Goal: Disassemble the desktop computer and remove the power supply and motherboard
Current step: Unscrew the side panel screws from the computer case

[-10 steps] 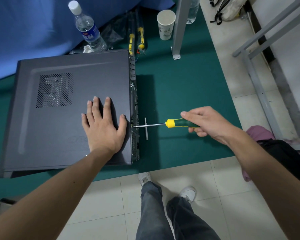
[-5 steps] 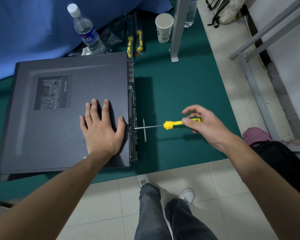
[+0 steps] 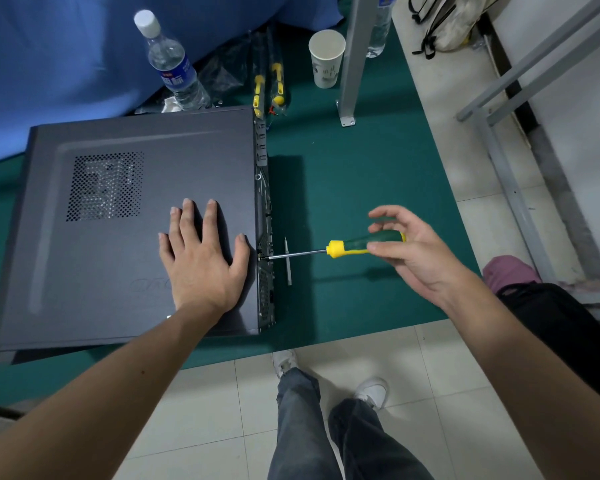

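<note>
A dark grey desktop computer case (image 3: 118,220) lies on its side on the green table mat (image 3: 361,168), its rear panel (image 3: 265,265) facing right. My left hand (image 3: 201,261) lies flat, fingers straight, on the side panel near that rear edge. My right hand (image 3: 409,251) pinches the green and yellow handle of a screwdriver (image 3: 347,249) between thumb and fingertips, the other fingers spread loosely. The screwdriver's shaft runs level to the left and its tip meets the rear panel at a screw. A thin metal slot cover (image 3: 287,261) lies on the mat just under the shaft.
Behind the case stand a water bottle (image 3: 174,67) and a paper cup (image 3: 326,58); two bagged yellow-handled tools (image 3: 267,88) lie between them. A grey metal post (image 3: 355,60) rises at the back. The mat's front edge is near my legs. A metal frame (image 3: 510,181) stands to the right.
My right hand has loosened from a full grip on the screwdriver handle to a fingertip pinch with fingers spread. The left hand and the case have stayed put.
</note>
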Action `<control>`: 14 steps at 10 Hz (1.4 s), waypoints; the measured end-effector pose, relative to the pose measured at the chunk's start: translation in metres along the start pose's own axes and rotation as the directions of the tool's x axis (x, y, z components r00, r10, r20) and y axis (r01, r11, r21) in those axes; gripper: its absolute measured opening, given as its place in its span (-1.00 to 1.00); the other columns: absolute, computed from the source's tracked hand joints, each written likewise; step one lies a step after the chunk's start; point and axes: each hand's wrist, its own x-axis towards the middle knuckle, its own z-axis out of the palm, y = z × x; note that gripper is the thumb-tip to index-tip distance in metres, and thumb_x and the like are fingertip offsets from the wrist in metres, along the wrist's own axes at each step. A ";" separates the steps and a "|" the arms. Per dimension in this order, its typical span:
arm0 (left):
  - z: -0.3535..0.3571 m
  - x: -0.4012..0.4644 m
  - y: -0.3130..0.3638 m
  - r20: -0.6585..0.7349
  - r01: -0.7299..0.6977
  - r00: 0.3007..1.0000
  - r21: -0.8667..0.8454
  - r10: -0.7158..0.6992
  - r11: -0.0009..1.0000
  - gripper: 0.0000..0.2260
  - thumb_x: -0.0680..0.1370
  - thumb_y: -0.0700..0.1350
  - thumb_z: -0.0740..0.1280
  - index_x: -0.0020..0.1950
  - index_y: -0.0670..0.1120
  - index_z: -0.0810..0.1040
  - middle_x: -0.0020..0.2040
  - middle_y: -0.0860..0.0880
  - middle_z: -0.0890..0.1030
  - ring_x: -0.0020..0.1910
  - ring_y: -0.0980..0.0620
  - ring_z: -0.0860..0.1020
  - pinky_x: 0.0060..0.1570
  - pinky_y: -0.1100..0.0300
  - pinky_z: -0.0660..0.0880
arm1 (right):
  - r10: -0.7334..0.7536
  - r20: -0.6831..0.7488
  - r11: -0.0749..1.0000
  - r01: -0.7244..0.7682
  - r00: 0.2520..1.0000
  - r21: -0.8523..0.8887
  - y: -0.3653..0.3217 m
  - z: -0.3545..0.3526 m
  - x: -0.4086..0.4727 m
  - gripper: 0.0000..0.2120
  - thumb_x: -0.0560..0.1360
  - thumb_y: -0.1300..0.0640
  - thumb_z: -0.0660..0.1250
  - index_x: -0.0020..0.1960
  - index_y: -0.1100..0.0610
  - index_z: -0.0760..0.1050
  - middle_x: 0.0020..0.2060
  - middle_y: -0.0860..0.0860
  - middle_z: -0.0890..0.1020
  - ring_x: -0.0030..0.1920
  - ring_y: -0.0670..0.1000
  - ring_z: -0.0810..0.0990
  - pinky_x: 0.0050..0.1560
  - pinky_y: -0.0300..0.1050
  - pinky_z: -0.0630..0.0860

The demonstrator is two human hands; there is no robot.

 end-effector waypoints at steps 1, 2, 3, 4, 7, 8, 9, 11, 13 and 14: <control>0.002 0.000 -0.001 -0.008 0.000 1.000 0.000 0.000 1.000 -0.40 0.56 0.23 0.04 0.56 0.03 0.15 0.58 -0.14 0.11 0.57 -0.11 -0.01 0.51 -0.15 -0.08 | 0.170 0.007 0.984 -0.170 0.985 0.059 -0.001 0.002 0.001 -0.92 0.50 0.11 0.42 -0.01 0.04 0.60 -0.10 0.04 0.57 -0.20 -0.03 0.58 -0.15 -0.15 0.56; 0.003 0.000 -0.001 -0.017 0.000 1.000 -0.005 -0.001 1.000 -0.40 0.56 0.23 0.04 0.55 0.03 0.17 0.58 -0.14 0.12 0.57 -0.11 0.00 0.51 -0.15 -0.07 | 0.238 -0.069 0.931 -0.248 0.969 -0.268 0.000 0.003 0.001 -0.71 0.57 -0.14 0.28 -0.05 0.07 0.58 -0.30 -0.01 0.58 -0.42 -0.02 0.46 -0.40 -0.20 0.46; 0.003 0.000 -0.002 -0.019 -0.001 1.000 -0.005 0.001 1.000 -0.40 0.56 0.24 0.04 0.55 0.03 0.17 0.58 -0.14 0.13 0.57 -0.11 0.00 0.51 -0.16 -0.06 | 0.093 -0.076 0.978 -0.106 0.993 -0.180 -0.001 0.002 0.003 -0.89 0.58 0.18 0.29 -0.04 0.03 0.57 -0.21 -0.01 0.55 -0.35 -0.06 0.45 -0.35 -0.22 0.38; 0.003 0.000 -0.002 -0.024 -0.002 1.000 -0.007 0.002 1.000 -0.40 0.56 0.24 0.04 0.55 0.02 0.17 0.58 -0.15 0.13 0.57 -0.12 0.00 0.51 -0.16 -0.06 | 0.078 0.010 0.989 -0.079 0.997 0.126 -0.002 -0.003 0.002 -0.69 0.47 0.40 0.33 0.03 0.02 0.56 -0.06 0.02 0.59 -0.22 -0.05 0.55 -0.22 -0.23 0.48; 0.002 0.000 -0.001 -0.021 -0.003 1.000 -0.007 0.002 1.000 -0.40 0.56 0.24 0.03 0.56 0.03 0.16 0.58 -0.14 0.12 0.57 -0.12 0.00 0.51 -0.17 -0.06 | 0.109 -0.010 0.994 -0.109 0.994 0.016 -0.002 -0.002 0.002 -0.84 0.52 0.29 0.37 -0.05 0.04 0.54 -0.15 0.06 0.56 -0.31 -0.03 0.48 -0.30 -0.21 0.42; 0.003 0.000 -0.002 -0.023 -0.004 1.000 -0.004 0.003 1.000 -0.40 0.56 0.25 0.03 0.56 0.03 0.16 0.58 -0.14 0.12 0.57 -0.11 0.00 0.51 -0.16 -0.06 | 0.099 0.076 0.970 -0.113 0.992 0.213 -0.006 -0.004 -0.001 -0.72 0.43 0.35 0.44 -0.02 0.01 0.54 -0.01 0.06 0.56 -0.16 0.00 0.56 -0.16 -0.19 0.53; 0.003 0.000 -0.003 -0.023 -0.005 1.000 -0.003 0.005 1.000 -0.40 0.56 0.25 0.03 0.56 0.03 0.15 0.58 -0.14 0.12 0.57 -0.11 -0.01 0.51 -0.16 -0.06 | 0.271 0.005 0.951 -0.267 0.963 -0.156 -0.011 0.001 0.001 -0.70 0.54 -0.12 0.35 0.01 0.13 0.51 -0.11 0.12 0.54 -0.31 0.00 0.53 -0.31 -0.17 0.52; 0.004 0.000 -0.002 -0.024 -0.004 1.000 -0.002 0.004 1.000 -0.40 0.56 0.25 0.03 0.56 0.03 0.15 0.58 -0.13 0.11 0.58 -0.10 -0.01 0.51 -0.16 -0.06 | 0.052 0.044 0.996 -0.055 0.998 0.072 -0.011 -0.004 0.002 -0.71 0.49 0.42 0.33 -0.02 0.03 0.50 -0.07 0.04 0.57 -0.24 -0.06 0.52 -0.21 -0.24 0.45; 0.002 0.000 -0.002 -0.020 -0.006 1.000 -0.007 0.005 1.000 -0.40 0.56 0.25 0.02 0.56 0.03 0.15 0.58 -0.13 0.11 0.58 -0.10 -0.01 0.51 -0.16 -0.07 | 0.210 -0.024 0.944 -0.210 0.977 -0.255 -0.013 0.001 0.004 -0.72 0.57 -0.12 0.30 0.00 0.10 0.53 -0.19 0.06 0.52 -0.38 -0.03 0.47 -0.32 -0.16 0.49; 0.001 -0.001 -0.002 -0.021 -0.007 1.000 -0.012 0.007 1.000 -0.40 0.56 0.25 0.01 0.56 0.03 0.16 0.58 -0.13 0.11 0.58 -0.10 -0.01 0.51 -0.15 -0.07 | 0.129 -0.053 0.971 -0.137 0.990 -0.197 -0.012 0.002 0.006 -0.92 0.56 0.05 0.35 -0.04 0.05 0.55 -0.19 0.02 0.50 -0.35 -0.04 0.41 -0.31 -0.18 0.40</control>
